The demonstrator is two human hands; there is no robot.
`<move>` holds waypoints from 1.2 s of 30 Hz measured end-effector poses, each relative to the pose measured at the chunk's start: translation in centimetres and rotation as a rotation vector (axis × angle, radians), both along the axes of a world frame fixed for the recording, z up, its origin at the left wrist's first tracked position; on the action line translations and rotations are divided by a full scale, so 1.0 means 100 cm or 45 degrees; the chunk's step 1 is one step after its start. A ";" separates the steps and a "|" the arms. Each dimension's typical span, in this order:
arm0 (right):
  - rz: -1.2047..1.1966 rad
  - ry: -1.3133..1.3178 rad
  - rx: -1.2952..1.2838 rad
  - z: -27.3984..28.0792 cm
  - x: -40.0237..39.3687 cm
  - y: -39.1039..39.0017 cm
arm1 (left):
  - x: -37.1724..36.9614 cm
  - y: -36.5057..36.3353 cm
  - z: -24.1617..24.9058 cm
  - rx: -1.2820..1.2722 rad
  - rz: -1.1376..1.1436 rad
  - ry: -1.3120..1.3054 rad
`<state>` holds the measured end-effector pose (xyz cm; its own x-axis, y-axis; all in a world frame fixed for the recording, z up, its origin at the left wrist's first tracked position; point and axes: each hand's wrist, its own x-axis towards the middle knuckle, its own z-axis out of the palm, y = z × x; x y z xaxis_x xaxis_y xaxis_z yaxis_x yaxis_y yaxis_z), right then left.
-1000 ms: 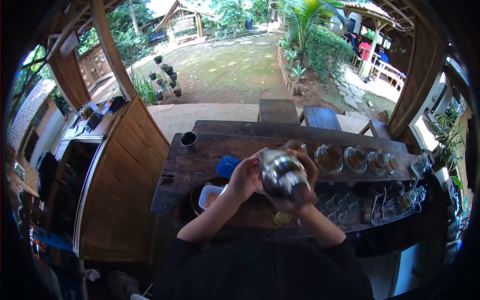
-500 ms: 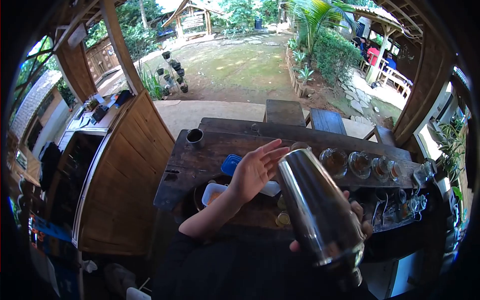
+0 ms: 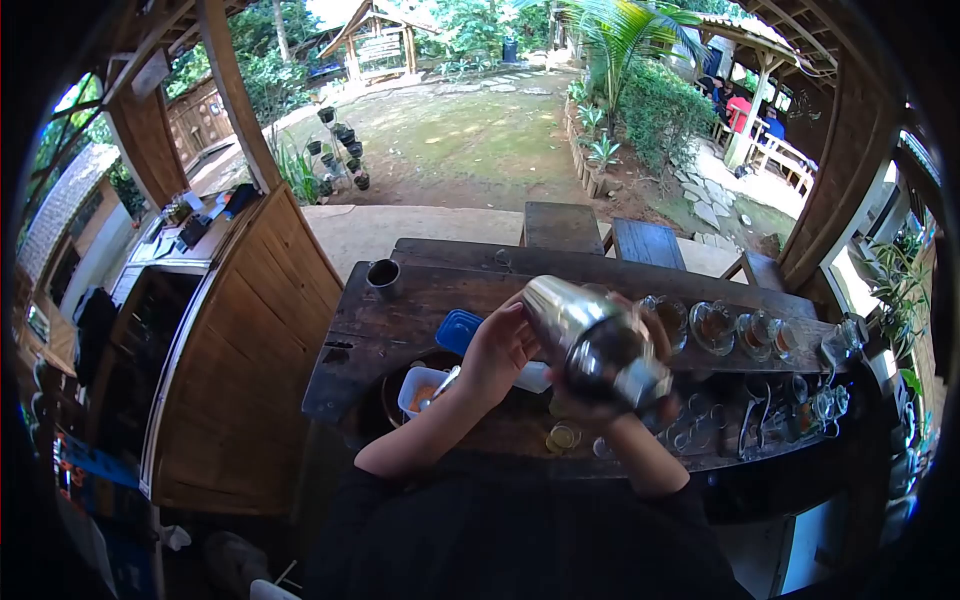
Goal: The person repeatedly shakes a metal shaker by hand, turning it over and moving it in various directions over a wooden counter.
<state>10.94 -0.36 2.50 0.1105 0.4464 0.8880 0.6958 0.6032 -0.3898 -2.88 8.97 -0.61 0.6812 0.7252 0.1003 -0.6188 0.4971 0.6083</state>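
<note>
A shiny metal cocktail shaker (image 3: 585, 325) is tilted over the wooden counter, its capped end toward me and its base toward the upper left. My right hand (image 3: 655, 335) is wrapped round the capped end, with some fingers blurred by motion. At the base, my left hand (image 3: 497, 350) closes against the metal; part of its fingers is hidden behind the shaker. Under my left forearm sits a white plastic tub (image 3: 421, 388) with orange contents and a spoon-like handle. The blue lid (image 3: 458, 330) lies just beyond it.
Glass cups on saucers (image 3: 712, 327) line the counter's right side, near a glass jar (image 3: 845, 338). A dark mug (image 3: 383, 278) stands at the far left. Small glasses (image 3: 563, 437) and tongs (image 3: 755, 415) are nearer me. A wooden cabinet (image 3: 240, 370) rises at left; stools (image 3: 648, 243) stand beyond.
The shaker has swung from nearly upside down to a flatter tilt and moved left and up. My left hand, spread before, has closed on its base. My right forearm has come into view.
</note>
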 end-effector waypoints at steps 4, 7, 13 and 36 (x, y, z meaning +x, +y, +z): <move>-0.290 0.621 0.397 0.004 0.002 0.012 | -0.007 -0.049 0.010 0.517 0.542 0.086; 1.279 1.473 -0.061 0.030 0.011 -0.019 | -0.005 -0.053 0.002 1.567 1.332 0.066; 1.807 2.323 -0.967 -0.037 0.012 0.034 | -0.010 -0.040 -0.001 2.223 1.598 0.500; 1.567 2.297 -1.103 -0.022 -0.004 0.038 | -0.018 -0.034 0.040 2.473 1.198 0.167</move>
<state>10.57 3.40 0.30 -0.2403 0.9636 -0.1170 -0.9283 -0.2634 -0.2624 -4.71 5.53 3.43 0.3418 -0.1668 0.9248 -0.1692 -0.9790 -0.1141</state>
